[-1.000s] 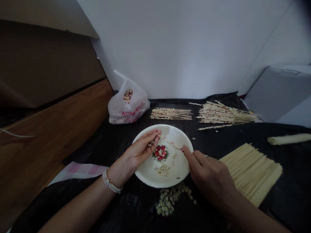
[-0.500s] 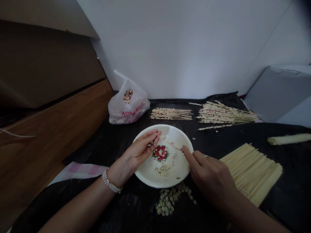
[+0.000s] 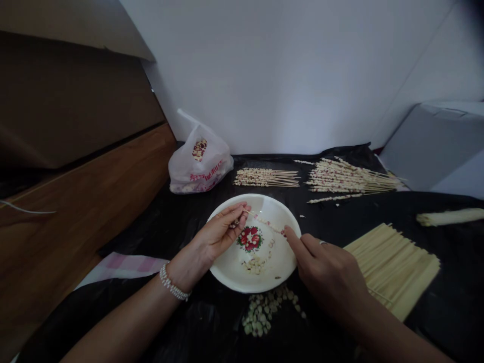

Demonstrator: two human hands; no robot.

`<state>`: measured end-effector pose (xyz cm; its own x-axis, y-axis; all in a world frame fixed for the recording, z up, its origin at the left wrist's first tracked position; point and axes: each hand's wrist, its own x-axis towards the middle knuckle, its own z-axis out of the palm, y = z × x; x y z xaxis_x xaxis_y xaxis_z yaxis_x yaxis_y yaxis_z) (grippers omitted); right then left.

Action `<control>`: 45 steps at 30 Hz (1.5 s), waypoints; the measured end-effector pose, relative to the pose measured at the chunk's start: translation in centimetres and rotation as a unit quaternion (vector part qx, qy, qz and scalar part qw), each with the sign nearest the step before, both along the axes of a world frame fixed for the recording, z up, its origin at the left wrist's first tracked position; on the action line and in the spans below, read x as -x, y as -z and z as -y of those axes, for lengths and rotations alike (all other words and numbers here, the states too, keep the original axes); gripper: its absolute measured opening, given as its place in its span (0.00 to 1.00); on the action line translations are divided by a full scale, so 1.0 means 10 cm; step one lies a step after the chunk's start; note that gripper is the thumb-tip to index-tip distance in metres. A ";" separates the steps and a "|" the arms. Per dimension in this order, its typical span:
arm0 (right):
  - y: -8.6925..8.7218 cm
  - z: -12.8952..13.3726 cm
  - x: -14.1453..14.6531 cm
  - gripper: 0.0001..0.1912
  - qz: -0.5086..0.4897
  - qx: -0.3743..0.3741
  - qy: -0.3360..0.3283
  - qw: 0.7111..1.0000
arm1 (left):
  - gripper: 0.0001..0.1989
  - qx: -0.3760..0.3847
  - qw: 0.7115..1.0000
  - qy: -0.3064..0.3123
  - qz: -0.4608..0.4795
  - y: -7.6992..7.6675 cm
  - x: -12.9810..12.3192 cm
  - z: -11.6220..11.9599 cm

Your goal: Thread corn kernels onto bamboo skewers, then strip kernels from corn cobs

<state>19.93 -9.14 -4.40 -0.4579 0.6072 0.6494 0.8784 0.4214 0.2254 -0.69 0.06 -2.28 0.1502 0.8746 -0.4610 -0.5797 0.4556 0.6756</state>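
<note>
Above a white enamel basin with a red flower print, a thin skewer threaded with small pale and reddish pieces slants between my hands. My left hand pinches its bare upper-left end between thumb and fingers, with a few more pieces showing in the curled fingers. Closed round the skewer's lower-right end is my right hand, index finger and thumb at the last pieces. Loose pale pieces lie on the basin floor.
Behind the basin stand a plastic bag of pieces, a small row of filled skewers and a larger pile of skewers. Bare sticks lie right. Greenish pieces sit in front on black sheeting.
</note>
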 end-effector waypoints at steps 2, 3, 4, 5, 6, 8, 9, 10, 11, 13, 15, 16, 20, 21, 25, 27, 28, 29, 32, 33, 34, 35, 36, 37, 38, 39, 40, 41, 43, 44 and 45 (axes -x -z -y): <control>-0.01 0.00 0.00 0.20 -0.002 0.001 -0.001 1.000 | 0.09 0.001 1.000 0.002 0.000 0.00 0.00 0.00; -0.01 0.00 0.00 0.20 -0.003 0.002 -0.001 1.000 | 0.09 0.000 1.000 0.005 0.001 0.00 0.00 0.00; -0.01 0.00 0.00 0.20 -0.003 0.004 -0.001 1.000 | 0.09 -0.003 1.000 0.007 0.001 0.01 0.00 0.00; -0.02 0.00 0.00 0.20 -0.001 0.007 -0.002 1.000 | 0.09 -0.004 1.000 0.010 0.001 0.01 0.01 0.00; -0.02 0.00 0.00 0.20 0.002 0.008 -0.004 1.000 | 0.09 -0.006 1.000 0.011 0.001 0.01 0.01 -0.01; -0.03 0.00 0.00 0.20 0.007 0.010 -0.004 1.000 | 0.09 -0.004 1.000 0.014 0.002 0.01 0.01 -0.01; -0.03 0.00 0.00 0.20 0.008 0.011 -0.006 1.000 | 0.09 -0.001 1.000 0.014 0.003 0.01 0.02 -0.01; -0.03 0.00 0.00 0.20 0.008 0.011 -0.008 1.000 | 0.09 0.002 1.000 0.015 0.003 0.01 0.02 -0.01; -0.03 0.00 0.00 0.20 0.008 0.013 -0.010 1.000 | 0.09 0.005 1.000 0.016 0.004 0.01 0.02 0.00; -0.03 0.00 0.00 0.20 0.005 0.015 -0.013 1.000 | 0.08 0.009 1.000 0.018 0.008 0.00 0.01 0.00; -0.02 0.00 0.00 0.21 0.002 0.014 -0.012 1.000 | 0.08 0.012 1.000 0.019 0.011 -0.01 0.01 -0.01; -0.02 0.00 0.00 0.21 0.001 0.013 -0.011 1.000 | 0.07 0.013 1.000 0.018 0.012 -0.01 0.00 -0.01; -0.02 -0.01 0.00 0.20 0.000 0.016 -0.013 1.000 | 0.08 0.012 1.000 0.021 0.009 -0.01 0.00 -0.01; -0.02 -0.01 0.00 0.20 0.000 0.016 -0.013 1.000 | 0.08 0.010 1.000 0.024 0.008 -0.01 0.01 -0.01; -0.02 0.00 0.00 0.20 0.000 0.012 -0.015 1.000 | 0.10 0.004 1.000 0.020 0.006 0.00 0.01 -0.01; -0.02 0.00 0.01 0.20 -0.001 0.011 -0.014 1.000 | 0.10 -0.003 1.000 0.018 0.006 0.01 0.02 -0.01; -0.02 0.00 0.01 0.20 -0.002 0.010 -0.014 1.000 | 0.10 -0.008 1.000 0.019 0.005 0.02 0.02 -0.01; -0.02 0.00 0.01 0.20 -0.002 0.011 -0.013 1.000 | 0.09 -0.013 1.000 0.019 0.002 0.03 0.02 -0.02; -0.01 0.01 0.01 0.20 0.002 0.014 -0.009 1.000 | 0.08 -0.024 0.999 0.018 -0.011 0.05 0.02 -0.02; 0.00 0.01 0.02 0.20 0.002 0.013 -0.009 1.000 | 0.08 -0.026 0.999 0.019 -0.016 0.06 0.02 -0.02; 0.00 0.01 0.02 0.20 0.002 0.013 -0.008 1.000 | 0.08 -0.028 0.999 0.020 -0.019 0.06 0.02 -0.02; 0.01 0.01 0.02 0.20 0.002 0.013 -0.008 1.000 | 0.08 -0.029 0.999 0.023 -0.022 0.06 0.02 -0.02; 0.01 0.01 0.02 0.20 0.003 0.012 -0.008 1.000 | 0.08 -0.028 0.999 0.027 -0.024 0.06 0.02 -0.01; 0.01 0.01 0.03 0.20 0.004 0.011 -0.009 1.000 | 0.08 -0.028 0.999 0.029 -0.024 0.06 0.02 -0.01; 0.01 0.01 0.03 0.20 0.005 0.010 -0.009 1.000 | 0.08 -0.028 0.999 0.032 -0.023 0.06 0.01 0.00; 0.02 0.01 0.03 0.20 0.005 0.008 -0.008 1.000 | 0.08 -0.025 0.999 0.034 -0.022 0.05 0.01 0.00; 0.02 0.01 0.03 0.19 0.004 0.007 -0.008 1.000 | 0.08 -0.023 0.999 0.035 -0.020 0.05 0.00 0.01; 0.02 0.01 0.03 0.19 0.003 0.007 -0.008 1.000 | 0.07 -0.020 0.999 0.034 -0.018 0.04 0.00 0.01; 0.02 0.01 0.02 0.20 -0.002 0.008 -0.009 1.000 | 0.07 -0.007 1.000 0.022 -0.011 0.02 -0.01 0.01; 0.02 0.01 0.02 0.20 -0.005 0.008 -0.010 1.000 | 0.07 0.001 1.000 0.012 -0.006 0.02 -0.01 0.01; 0.02 0.00 0.02 0.20 -0.008 0.009 -0.011 1.000 | 0.07 0.008 1.000 0.002 -0.001 0.01 0.00 0.00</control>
